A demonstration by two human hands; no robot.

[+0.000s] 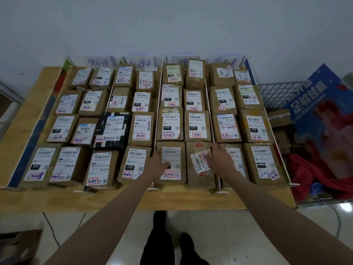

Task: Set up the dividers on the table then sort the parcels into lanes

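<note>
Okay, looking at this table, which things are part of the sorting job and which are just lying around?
Job: parcels, dividers, lane signs, table, left hand, right hand.
Lying about: wire basket, blue poster, red cloth, floor cable.

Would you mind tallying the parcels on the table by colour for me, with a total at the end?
Brown parcels: 31
Black parcel: 1
Total: 32
</note>
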